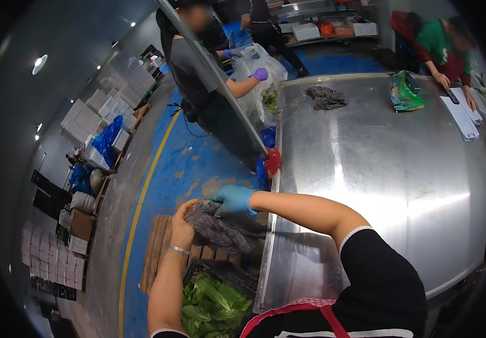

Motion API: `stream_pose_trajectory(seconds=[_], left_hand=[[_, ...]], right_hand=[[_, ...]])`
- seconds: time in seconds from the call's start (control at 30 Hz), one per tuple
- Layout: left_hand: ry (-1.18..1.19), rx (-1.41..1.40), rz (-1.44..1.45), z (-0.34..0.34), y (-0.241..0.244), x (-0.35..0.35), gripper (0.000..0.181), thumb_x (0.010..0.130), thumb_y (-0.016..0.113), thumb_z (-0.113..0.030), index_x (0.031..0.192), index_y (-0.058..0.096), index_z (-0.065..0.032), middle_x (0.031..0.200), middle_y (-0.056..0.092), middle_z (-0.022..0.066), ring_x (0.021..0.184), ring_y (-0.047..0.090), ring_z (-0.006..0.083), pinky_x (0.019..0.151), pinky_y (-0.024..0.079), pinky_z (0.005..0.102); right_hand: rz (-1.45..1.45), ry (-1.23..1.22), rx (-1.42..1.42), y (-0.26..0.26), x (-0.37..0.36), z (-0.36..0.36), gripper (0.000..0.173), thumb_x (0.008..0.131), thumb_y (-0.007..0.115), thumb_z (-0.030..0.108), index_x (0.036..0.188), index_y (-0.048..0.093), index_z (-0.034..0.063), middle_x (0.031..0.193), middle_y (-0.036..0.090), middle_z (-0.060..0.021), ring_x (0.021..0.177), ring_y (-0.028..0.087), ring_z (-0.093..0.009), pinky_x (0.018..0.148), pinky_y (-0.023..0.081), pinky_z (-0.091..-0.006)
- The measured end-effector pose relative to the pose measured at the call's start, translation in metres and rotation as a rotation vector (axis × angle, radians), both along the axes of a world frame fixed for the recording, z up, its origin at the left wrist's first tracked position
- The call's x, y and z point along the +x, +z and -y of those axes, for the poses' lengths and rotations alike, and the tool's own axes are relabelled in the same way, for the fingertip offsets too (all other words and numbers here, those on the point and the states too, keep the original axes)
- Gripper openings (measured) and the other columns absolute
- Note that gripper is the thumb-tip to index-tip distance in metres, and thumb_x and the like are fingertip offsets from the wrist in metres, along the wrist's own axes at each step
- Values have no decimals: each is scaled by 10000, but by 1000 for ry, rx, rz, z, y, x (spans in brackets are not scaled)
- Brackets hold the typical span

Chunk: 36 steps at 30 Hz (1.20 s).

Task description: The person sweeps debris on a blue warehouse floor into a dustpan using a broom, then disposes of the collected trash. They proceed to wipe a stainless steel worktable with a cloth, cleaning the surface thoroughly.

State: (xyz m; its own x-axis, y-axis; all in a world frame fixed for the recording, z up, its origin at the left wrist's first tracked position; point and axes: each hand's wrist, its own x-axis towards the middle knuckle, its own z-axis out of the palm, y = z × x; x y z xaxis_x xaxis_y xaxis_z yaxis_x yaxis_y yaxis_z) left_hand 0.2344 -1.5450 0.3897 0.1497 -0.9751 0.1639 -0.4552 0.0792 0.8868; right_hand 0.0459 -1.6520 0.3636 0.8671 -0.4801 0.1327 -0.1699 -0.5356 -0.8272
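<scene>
My left hand [183, 226], bare and with a band at the wrist, grips one side of a crumpled dark grey cloth or net [226, 232]. On its other side my right hand [232, 200], in a light blue glove, closes on the same material near its top. The bunched material hangs above a wooden pallet [158, 249], just left of the steel table [331, 169]. Below it stands a black plastic crate [247, 274] with green leafy vegetables [213, 304]. Another crumpled grey piece [326, 98] lies at the table's far side.
A metal pole [226, 84] slants down to the table's left edge. Beyond it a person in purple gloves handles a clear plastic bag [255, 63]. A green packet [406, 93] and a clipboard [458, 114] are at the far right, beside another person's hands.
</scene>
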Motion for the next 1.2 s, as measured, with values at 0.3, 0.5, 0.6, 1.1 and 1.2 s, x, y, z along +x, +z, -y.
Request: stream_pose_trajectory(seconds=[0.3, 0.5, 0.6, 1.1, 1.2], left_hand=[[413, 31, -544, -33, -1, 29, 289, 939, 474, -196, 1110, 551, 24, 1036, 607, 118, 900, 615, 237, 750, 522, 348], [365, 127, -523, -25, -17, 1, 260, 907, 447, -66, 1136, 538, 14, 1015, 613, 110, 846, 618, 225, 717, 522, 335], [414, 217, -547, -18, -30, 2, 335, 914, 377, -38, 1226, 472, 38, 1099, 577, 142, 934, 596, 255, 783, 515, 387], [-132, 49, -448, 32, -1, -146, 605, 813, 617, -10, 1350, 337, -32, 1270, 448, 116, 1163, 474, 219, 975, 405, 332], [-63, -13, -401, 26, -2, -140, 524, 841, 612, -89, 1316, 398, -38, 1253, 466, 118, 1158, 486, 226, 931, 439, 346]], right_hand=[[1167, -500, 598, -31, -74, 54, 330, 840, 645, 122, 1157, 576, 67, 1064, 612, -53, 972, 581, -117, 830, 490, -271], [648, -949, 408, -132, -104, 194, 475, 884, 572, 364, 1219, 529, 30, 1165, 585, -125, 1028, 576, -234, 871, 454, -339], [88, -836, 219, -159, -88, 190, 547, 888, 499, 380, 1286, 442, 8, 1278, 496, -226, 1188, 464, -360, 993, 360, -394], [820, -526, 353, -91, -80, 23, 284, 836, 621, 177, 1069, 615, 14, 981, 660, -105, 892, 620, -195, 777, 486, -313], [976, -701, 389, -65, -103, 70, 264, 827, 621, 122, 1052, 615, -17, 933, 648, -70, 833, 579, -139, 753, 480, -288]])
